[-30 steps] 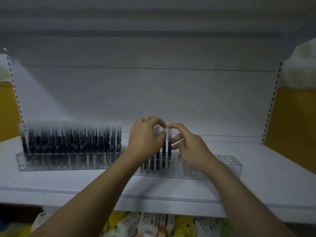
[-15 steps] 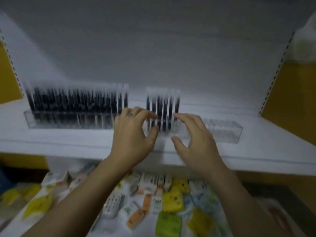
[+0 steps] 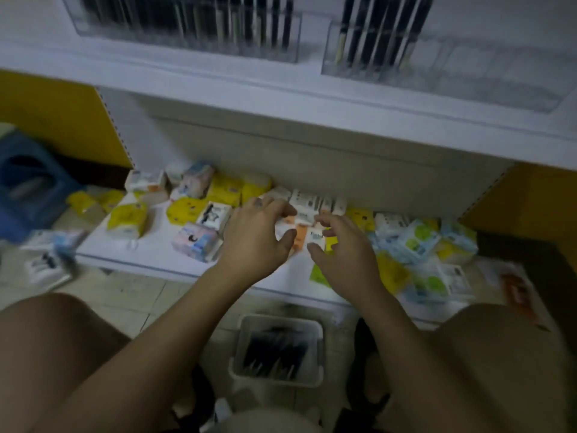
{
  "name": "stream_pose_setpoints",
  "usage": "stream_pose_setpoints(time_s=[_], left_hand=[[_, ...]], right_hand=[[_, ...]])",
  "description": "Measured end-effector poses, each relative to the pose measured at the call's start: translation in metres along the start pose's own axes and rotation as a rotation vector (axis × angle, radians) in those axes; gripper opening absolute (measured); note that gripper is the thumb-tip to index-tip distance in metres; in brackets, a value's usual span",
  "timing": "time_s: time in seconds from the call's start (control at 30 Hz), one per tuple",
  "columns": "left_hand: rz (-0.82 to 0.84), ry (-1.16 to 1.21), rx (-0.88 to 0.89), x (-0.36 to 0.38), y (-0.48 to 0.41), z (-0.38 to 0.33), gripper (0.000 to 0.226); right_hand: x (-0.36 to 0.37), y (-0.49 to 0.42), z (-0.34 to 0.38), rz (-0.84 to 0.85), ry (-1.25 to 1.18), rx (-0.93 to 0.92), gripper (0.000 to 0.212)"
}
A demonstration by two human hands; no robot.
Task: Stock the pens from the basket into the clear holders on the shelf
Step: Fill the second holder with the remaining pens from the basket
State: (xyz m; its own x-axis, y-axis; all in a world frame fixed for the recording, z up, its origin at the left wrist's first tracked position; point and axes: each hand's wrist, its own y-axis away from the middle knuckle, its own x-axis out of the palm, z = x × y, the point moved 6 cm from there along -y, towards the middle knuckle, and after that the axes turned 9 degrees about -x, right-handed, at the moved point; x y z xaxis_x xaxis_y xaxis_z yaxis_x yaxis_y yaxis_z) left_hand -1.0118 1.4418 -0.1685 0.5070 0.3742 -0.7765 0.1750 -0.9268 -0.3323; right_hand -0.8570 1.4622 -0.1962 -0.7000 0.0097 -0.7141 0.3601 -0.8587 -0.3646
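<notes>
While both hands hang empty at the lower shelf, pens lie in the basket below.
Left hand (image 3: 256, 235) and right hand (image 3: 343, 251): side by side, a narrow gap between them, fingers loosely curled, nothing held; contact with the small packets (image 3: 128, 220) beneath cannot be judged. Packets strewn over the lower shelf (image 3: 150, 257), front edge to back. Basket (image 3: 281, 320): pale, on the floor between the knees, just in front of that shelf's front edge; dark pens (image 3: 274, 351) heaped inside, blurred. Upper shelf (image 3: 218, 76): left clear holder (image 3: 295, 39) packed with upright dark pens; right clear holder (image 3: 484, 70) has pens at its left end only. Blue container (image 3: 28, 189) on the floor, far left.
</notes>
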Motion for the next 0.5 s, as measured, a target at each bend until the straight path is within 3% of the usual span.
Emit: stream_pose_setpoints(time_s=[0.2,0.5], left_hand=[[0.33,-0.071,-0.241,0.087,0.048,0.071,0.037],[0.67,-0.072,-0.532,0.174,0.108,0.145,0.038]], right_hand=[[0.078,0.045,-0.062,0.44,0.074,0.22,0.055],[0.157,0.086,-0.13,0.839,0.056,0.374,0.049]])
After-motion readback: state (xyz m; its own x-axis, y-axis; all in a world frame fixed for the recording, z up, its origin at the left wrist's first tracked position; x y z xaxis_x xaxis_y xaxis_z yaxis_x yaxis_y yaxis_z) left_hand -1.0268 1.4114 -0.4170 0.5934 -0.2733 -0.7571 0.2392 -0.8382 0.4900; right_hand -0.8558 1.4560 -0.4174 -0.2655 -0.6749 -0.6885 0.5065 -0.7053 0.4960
